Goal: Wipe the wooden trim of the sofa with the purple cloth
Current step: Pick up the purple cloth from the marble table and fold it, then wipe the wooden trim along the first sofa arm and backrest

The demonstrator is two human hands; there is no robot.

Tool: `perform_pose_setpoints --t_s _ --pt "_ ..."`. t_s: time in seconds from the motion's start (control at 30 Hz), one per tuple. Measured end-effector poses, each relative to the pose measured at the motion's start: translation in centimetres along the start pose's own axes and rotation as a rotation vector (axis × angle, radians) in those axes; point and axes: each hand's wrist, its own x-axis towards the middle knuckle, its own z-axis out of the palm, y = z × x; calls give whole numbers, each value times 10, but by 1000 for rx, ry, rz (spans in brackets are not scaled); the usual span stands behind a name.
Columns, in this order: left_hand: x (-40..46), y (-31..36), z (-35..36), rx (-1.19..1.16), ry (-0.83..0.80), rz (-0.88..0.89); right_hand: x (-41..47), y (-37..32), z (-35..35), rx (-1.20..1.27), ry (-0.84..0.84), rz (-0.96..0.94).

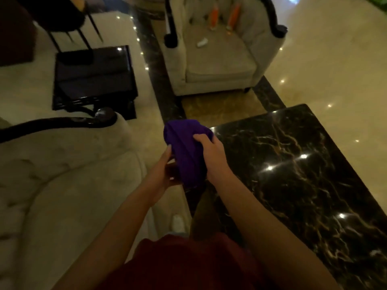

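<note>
A bunched purple cloth (185, 147) hangs in the air at the centre of the view, held by both hands. My right hand (210, 152) grips its upper right side from above. My left hand (162, 170) holds it from the left and below. The beige sofa (62, 185) fills the left side. Its dark glossy wooden trim (62, 122) curves along the top of the armrest and ends in a rounded scroll, well to the left of the cloth and not touched by it.
A black marble coffee table (303, 174) stands close on the right. A beige armchair (217, 59) with dark trim sits ahead, with orange items and a small white object on it. A dark side table (94, 80) stands behind the sofa arm. The floor is glossy.
</note>
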Motion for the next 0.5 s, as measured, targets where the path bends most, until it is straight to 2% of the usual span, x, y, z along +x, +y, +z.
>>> perform_pose_setpoints --t_s 0.13,0.23,0.33,0.4,0.5 --pt "18 40 -46 -101 57 138 26 -11 62 -83 -86 -36" --pt "37 46 -74 12 290 154 55 -21 98 -127 -111 -69" --pt "46 40 -102 -63 519 44 89 -36 130 -134 -179 -96" --pt "49 37 -117 -68 480 -43 113 -42 150 -146 -237 -87" --pt "67 53 -130 -123 273 -107 145 -45 188 -169 -311 -25"
